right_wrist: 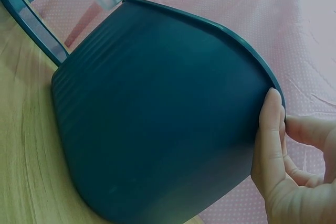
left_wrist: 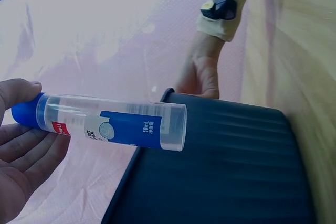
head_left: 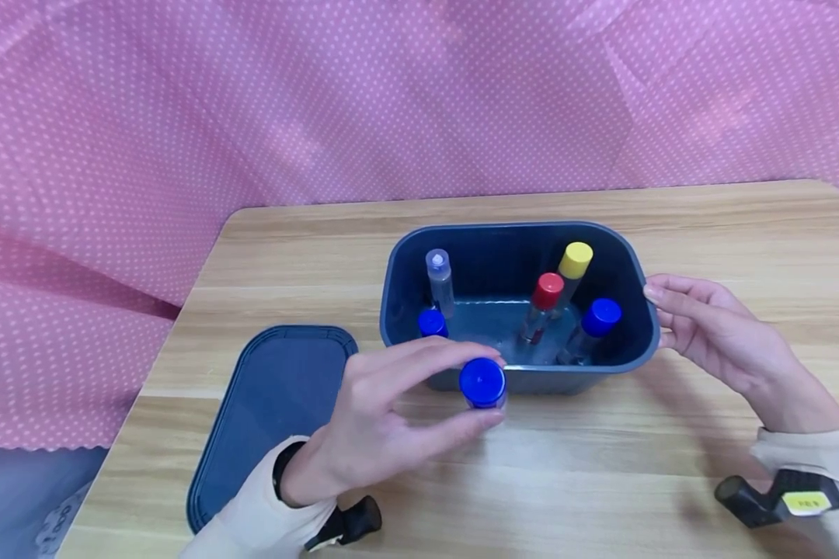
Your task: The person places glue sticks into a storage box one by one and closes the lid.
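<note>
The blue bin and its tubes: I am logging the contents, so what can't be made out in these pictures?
- Head view: the near wall of the bin hides the tubes' bottoms; labels too small to read.
- Left wrist view: the left hand covers the cap of the held tube; most print blurred.
- Right wrist view: only the bin's outside beside the right hand; the tube is cut off by the top edge.

We hold a clear glue tube (head_left: 483, 386) w/ a blue cap and blue label in our left hand (head_left: 377, 423), just above the near rim of a dark blue bin (head_left: 643, 326). The bin sits open on the bench; our right hand (head_left: 720, 334) touches its right rim.
</note>
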`<state>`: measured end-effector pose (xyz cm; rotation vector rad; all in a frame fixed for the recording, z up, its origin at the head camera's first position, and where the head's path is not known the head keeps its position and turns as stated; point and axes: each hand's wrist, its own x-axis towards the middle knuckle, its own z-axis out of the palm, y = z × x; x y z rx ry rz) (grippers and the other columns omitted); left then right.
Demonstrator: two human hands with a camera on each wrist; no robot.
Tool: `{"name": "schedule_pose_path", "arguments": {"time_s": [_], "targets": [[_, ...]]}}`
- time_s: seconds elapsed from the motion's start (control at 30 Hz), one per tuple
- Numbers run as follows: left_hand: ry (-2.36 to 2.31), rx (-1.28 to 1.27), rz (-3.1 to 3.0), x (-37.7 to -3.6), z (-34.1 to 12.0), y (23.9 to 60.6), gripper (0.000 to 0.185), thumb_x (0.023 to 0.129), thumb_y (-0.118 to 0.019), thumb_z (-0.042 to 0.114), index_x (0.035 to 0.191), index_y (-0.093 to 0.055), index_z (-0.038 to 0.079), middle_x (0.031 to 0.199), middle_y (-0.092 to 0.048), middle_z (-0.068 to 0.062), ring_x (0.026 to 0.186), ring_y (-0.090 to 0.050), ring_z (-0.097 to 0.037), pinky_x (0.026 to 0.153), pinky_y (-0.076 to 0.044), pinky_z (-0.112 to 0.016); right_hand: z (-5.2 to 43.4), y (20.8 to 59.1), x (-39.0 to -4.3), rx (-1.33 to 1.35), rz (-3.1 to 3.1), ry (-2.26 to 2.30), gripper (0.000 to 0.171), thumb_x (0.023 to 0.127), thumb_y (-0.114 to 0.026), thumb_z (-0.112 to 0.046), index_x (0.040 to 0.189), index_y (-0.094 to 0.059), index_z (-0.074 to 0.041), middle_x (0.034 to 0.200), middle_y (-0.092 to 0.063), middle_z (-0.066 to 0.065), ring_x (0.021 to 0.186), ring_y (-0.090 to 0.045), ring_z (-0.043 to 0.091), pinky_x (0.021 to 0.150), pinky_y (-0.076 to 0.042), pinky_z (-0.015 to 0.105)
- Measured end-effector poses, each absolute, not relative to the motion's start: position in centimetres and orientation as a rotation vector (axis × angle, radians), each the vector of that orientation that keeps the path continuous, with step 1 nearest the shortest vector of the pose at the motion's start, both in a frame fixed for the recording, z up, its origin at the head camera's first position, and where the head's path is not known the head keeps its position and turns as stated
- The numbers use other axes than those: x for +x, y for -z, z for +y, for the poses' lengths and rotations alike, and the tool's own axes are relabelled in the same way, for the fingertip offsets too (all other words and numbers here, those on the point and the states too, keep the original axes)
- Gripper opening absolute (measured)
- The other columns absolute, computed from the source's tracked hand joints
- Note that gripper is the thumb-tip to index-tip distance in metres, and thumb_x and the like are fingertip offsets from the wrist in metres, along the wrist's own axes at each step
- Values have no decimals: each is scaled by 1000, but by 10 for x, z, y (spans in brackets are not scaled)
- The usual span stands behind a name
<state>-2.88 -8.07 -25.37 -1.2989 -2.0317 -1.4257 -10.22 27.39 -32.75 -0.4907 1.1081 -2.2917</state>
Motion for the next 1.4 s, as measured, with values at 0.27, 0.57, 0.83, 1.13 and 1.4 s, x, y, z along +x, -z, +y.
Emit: {"name": "schedule_pose_path", "arguments": {"time_s": [0.27,0.57,0.83,1.13,1.4], "targets": [[1414,-1273,-2013,-23,-80,267,38,78,-80,8,110,-65,-3,103,-71,-14,99,-69,-19,86,-57,-32,275,342,-97,-539,1111,2293,44,102,-19,5,119,-60,5,110,-68,11,95,-69,20,77,-59,32],[1397,-1246,-2039,-19,-85,268,36,83,-76,18,112,-65,-2,105,-71,-13,99,-69,-19,86,-57,-32,275,348,-95,-543,1200,2290,43,103,-21,4,117,-61,3,107,-69,9,93,-68,18,75,-59,30],[1411,-1262,-1996,-28,-95,257,44,75,-80,3,117,-65,4,109,-71,-9,100,-69,-21,86,-57,-37,275,348,-95,-554,1207,2287,43,103,-21,4,118,-61,3,108,-68,9,94,-68,18,75,-59,30],[1504,-1243,-2004,-37,-95,239,44,74,-78,-6,115,-64,-2,112,-69,-11,103,-68,-22,87,-57,-38,274,347,-95,-574,1134,2288,44,103,-19,5,119,-60,5,110,-68,11,95,-68,20,77,-59,32],[1520,-1229,-2003,-50,-88,232,43,78,-76,-3,119,-65,5,114,-69,-5,104,-67,-19,87,-57,-37,273,346,-95,-571,1109,2282,44,102,-19,5,120,-59,6,110,-68,12,96,-69,21,78,-59,33]]}}
